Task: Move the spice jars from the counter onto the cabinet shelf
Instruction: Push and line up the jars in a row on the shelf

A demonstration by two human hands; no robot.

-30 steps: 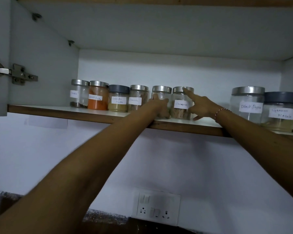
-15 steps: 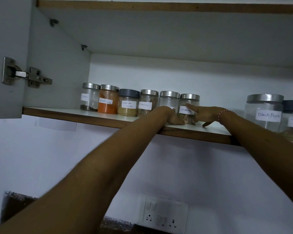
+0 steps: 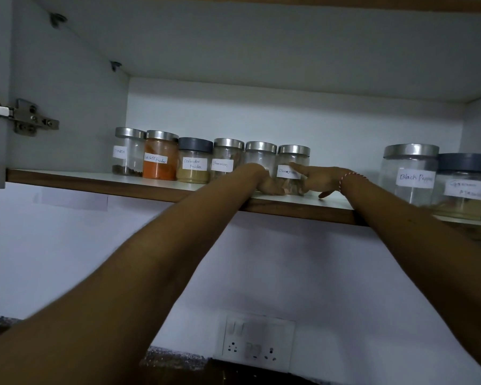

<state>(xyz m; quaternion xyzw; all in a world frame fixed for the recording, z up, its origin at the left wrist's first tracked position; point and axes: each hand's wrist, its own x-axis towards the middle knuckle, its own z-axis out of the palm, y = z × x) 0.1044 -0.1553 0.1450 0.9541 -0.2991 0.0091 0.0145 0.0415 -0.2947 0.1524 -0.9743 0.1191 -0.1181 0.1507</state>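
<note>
Hands (image 3: pixel 321 180) flanking cinnamon jar (image 3: pixel 292 169), touching

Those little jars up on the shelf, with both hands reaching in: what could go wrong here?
The jars stand packed in a row, so a nudge from the left hand or right hand on the cinnamon jar might knock its neighbour. The big Black Pepper jar stands beside the right forearm; a sideways withdrawal could bump it.
</note>
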